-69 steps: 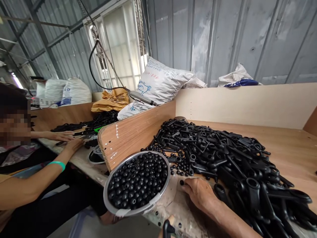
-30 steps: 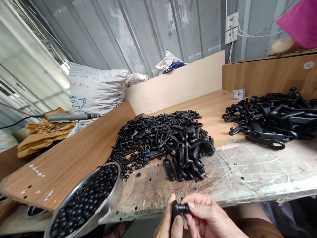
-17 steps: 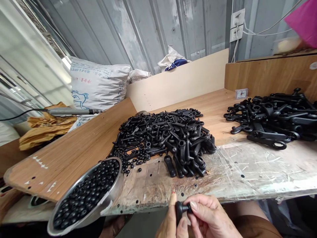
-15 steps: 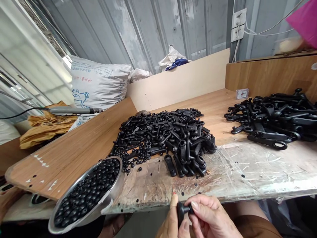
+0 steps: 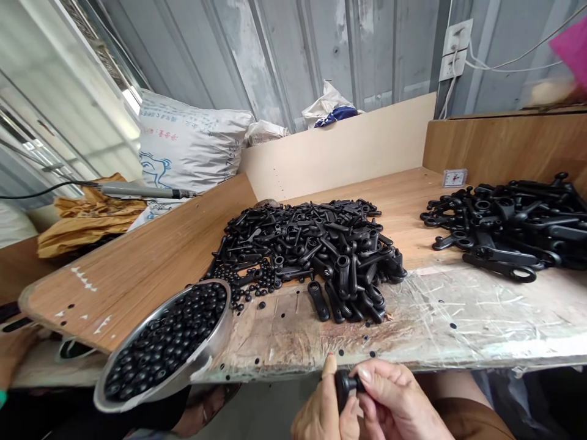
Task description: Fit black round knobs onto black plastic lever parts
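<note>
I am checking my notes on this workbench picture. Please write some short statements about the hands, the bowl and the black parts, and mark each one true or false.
1. Both hands, the left hand and the right hand, hold one small black plastic part between them. True.
2. The metal bowl is filled with white beads. False: it holds black beads.
3. The bowl sits at the left front edge of the workbench, tilted. True.
4. The workbench carries only one pile of black parts. False: a pile of black levers lies in the middle and a second pile at the right.
5. The hands rest on the middle pile. False: they are at the near edge, apart from it.
</note>
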### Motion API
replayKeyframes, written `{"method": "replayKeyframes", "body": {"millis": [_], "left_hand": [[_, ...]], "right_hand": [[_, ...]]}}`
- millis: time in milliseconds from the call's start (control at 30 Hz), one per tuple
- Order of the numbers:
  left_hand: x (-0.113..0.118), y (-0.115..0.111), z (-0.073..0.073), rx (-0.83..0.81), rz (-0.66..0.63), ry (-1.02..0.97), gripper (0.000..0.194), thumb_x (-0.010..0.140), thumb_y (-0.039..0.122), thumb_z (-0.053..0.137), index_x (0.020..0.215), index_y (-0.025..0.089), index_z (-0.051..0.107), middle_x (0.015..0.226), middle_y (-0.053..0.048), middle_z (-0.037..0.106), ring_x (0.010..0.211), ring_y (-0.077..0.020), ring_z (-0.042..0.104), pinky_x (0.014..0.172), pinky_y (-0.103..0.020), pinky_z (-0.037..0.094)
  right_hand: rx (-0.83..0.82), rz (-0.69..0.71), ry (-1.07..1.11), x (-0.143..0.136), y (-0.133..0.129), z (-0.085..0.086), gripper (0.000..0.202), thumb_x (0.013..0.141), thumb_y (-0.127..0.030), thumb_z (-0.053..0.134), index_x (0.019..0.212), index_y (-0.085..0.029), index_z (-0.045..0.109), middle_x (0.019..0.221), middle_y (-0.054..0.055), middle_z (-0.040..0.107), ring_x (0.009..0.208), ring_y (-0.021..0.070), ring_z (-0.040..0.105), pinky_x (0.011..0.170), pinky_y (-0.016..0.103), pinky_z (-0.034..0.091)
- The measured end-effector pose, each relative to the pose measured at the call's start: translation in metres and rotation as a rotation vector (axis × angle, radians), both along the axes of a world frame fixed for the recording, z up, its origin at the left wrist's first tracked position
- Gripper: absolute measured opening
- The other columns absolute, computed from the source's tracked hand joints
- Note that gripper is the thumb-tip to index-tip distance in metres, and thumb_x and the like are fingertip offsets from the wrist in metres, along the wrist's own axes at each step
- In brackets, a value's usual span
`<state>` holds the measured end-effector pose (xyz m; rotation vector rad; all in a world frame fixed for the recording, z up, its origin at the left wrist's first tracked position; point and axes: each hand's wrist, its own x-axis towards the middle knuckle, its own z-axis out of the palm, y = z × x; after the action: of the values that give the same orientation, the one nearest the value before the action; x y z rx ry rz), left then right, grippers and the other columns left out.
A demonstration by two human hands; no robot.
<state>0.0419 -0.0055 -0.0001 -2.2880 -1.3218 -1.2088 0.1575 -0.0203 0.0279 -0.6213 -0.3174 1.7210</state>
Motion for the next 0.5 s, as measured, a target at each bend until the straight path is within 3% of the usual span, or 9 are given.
{"method": "replayKeyframes", "body": {"millis": [67, 133, 233, 300, 433, 500], "left_hand": [[-0.008, 0.009, 0.001, -0.059, -0.053, 0.007, 0.035, 0.093, 0.032, 0.03, 0.116, 0.012, 0.047, 0.083, -0.01, 0.072, 0.061, -0.0138, 0.067, 0.06, -0.018, 0.053], [-0.02, 0.022, 0.005, -0.077, -0.104, 0.054, 0.033, 0.092, 0.031, 0.033, 0.114, 0.01, 0.047, 0.091, -0.011, 0.071, 0.073, -0.0149, 0.068, 0.067, -0.018, 0.053], [-0.039, 0.045, 0.012, -0.053, -0.128, 0.212, 0.035, 0.085, 0.016, 0.036, 0.118, 0.006, 0.044, 0.099, -0.014, 0.068, 0.083, -0.0173, 0.067, 0.069, -0.021, 0.054], [-0.048, 0.058, 0.017, -0.105, -0.069, 0.323, 0.043, 0.075, 0.009, 0.037, 0.117, 0.005, 0.046, 0.095, -0.014, 0.069, 0.075, -0.0204, 0.068, 0.062, -0.027, 0.055], [-0.048, 0.071, 0.023, -0.289, 0.019, 0.425, 0.049, 0.062, 0.0, 0.038, 0.107, 0.007, 0.056, 0.077, -0.012, 0.071, 0.062, -0.0251, 0.067, 0.052, -0.033, 0.054], [-0.044, 0.073, 0.02, -0.301, 0.019, 0.396, 0.047, 0.061, -0.002, 0.037, 0.1, 0.01, 0.061, 0.067, -0.01, 0.07, 0.055, -0.0251, 0.066, 0.049, -0.032, 0.052]], "right_hand": [[0.056, 0.077, -0.169, 0.004, 0.009, -0.002, 0.041, 0.063, -0.046, 0.075, 0.054, -0.011, 0.055, 0.037, -0.004, 0.045, 0.026, 0.0038, 0.037, 0.028, 0.012, 0.025], [0.149, 0.139, -0.499, 0.011, 0.021, -0.001, 0.047, 0.067, -0.056, 0.064, 0.053, -0.013, 0.053, 0.038, -0.003, 0.045, 0.027, 0.0067, 0.039, 0.027, 0.015, 0.027], [0.31, 0.017, -1.126, 0.024, 0.04, 0.012, 0.044, 0.077, -0.054, 0.052, 0.084, -0.013, 0.065, 0.058, 0.004, 0.06, 0.052, 0.017, 0.057, 0.046, 0.023, 0.044], [0.405, -0.089, -1.345, 0.028, 0.05, 0.033, 0.045, 0.082, -0.049, 0.046, 0.107, -0.014, 0.061, 0.075, 0.007, 0.066, 0.075, 0.022, 0.061, 0.063, 0.027, 0.048], [0.661, -0.159, -1.23, 0.014, 0.06, 0.093, 0.043, 0.086, -0.045, 0.042, 0.118, -0.02, 0.055, 0.1, 0.005, 0.064, 0.091, 0.0211, 0.058, 0.076, 0.029, 0.047], [0.845, -0.261, -1.142, -0.001, 0.065, 0.113, 0.042, 0.087, -0.044, 0.042, 0.121, -0.022, 0.054, 0.106, 0.004, 0.061, 0.096, 0.0205, 0.054, 0.083, 0.031, 0.044]]}}
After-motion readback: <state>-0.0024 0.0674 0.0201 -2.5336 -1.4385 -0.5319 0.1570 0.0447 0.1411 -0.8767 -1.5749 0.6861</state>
